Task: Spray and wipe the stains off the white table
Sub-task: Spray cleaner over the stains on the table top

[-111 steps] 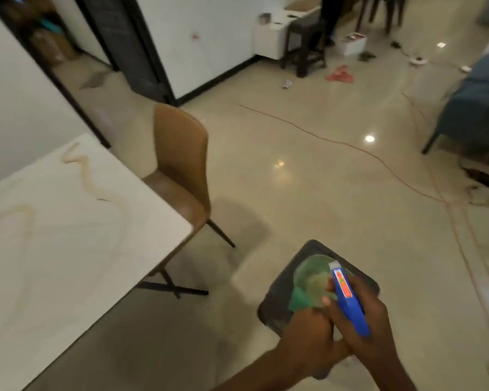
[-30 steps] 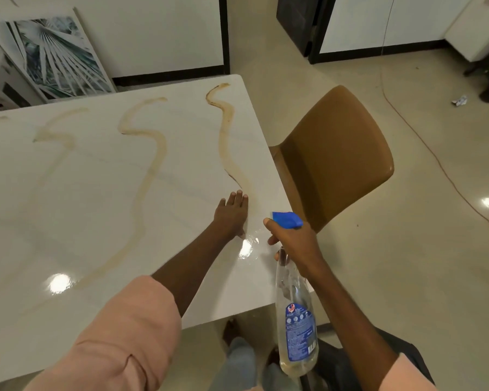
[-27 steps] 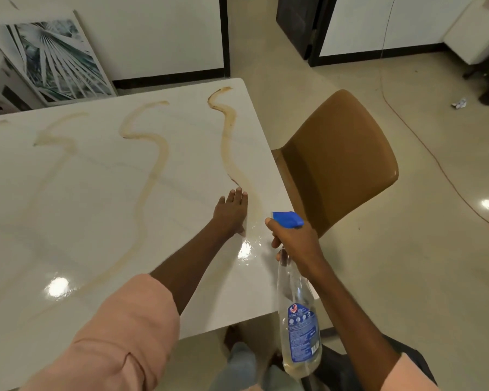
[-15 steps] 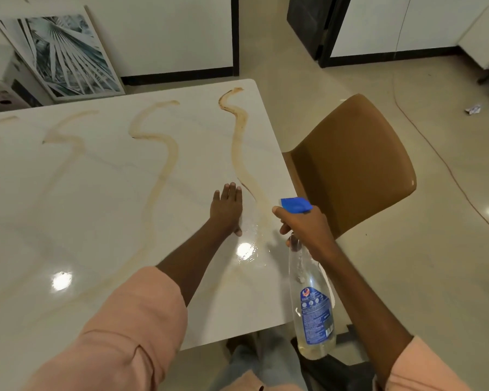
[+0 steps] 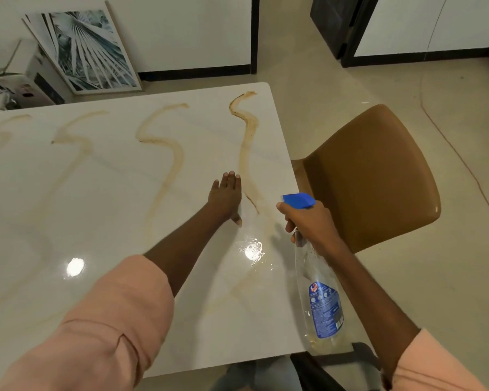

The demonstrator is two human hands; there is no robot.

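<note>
White glossy rectangular table (image 5: 102,210) fills the left and middle of the view, its right edge running beside a tan moulded chair (image 5: 373,176). 4 wavy brown stains cross its top; the rightmost brown stain (image 5: 247,142) snakes from the far right corner toward the near side, and the next brown stain (image 5: 167,153) lies to its left. A wet shiny patch (image 5: 253,249) sits on the tabletop between the 2 arms, just nearer than the rightmost stain's end.

The left hand (image 5: 226,197) lies flat on the table with fingers straight and together, palm down, holding nothing, just left of the rightmost stain. Compared with 0.5 s ago it sits in much the same spot beside that stain. Whether a cloth lies beneath it cannot be told.

The right hand (image 5: 311,224) grips the neck of a clear plastic spray bottle with a blue trigger head and blue label (image 5: 319,294), fingers curled round it under the blue head. The bottle hangs down from the hand over the table's right edge, nozzle pointing left toward the stain, as it did 0.5 s ago.

Both arms wear pink sleeves (image 5: 105,328). A framed palm-leaf print (image 5: 88,49) leans against the white wall beyond the table, with a cardboard box (image 5: 29,83) beside it.
</note>
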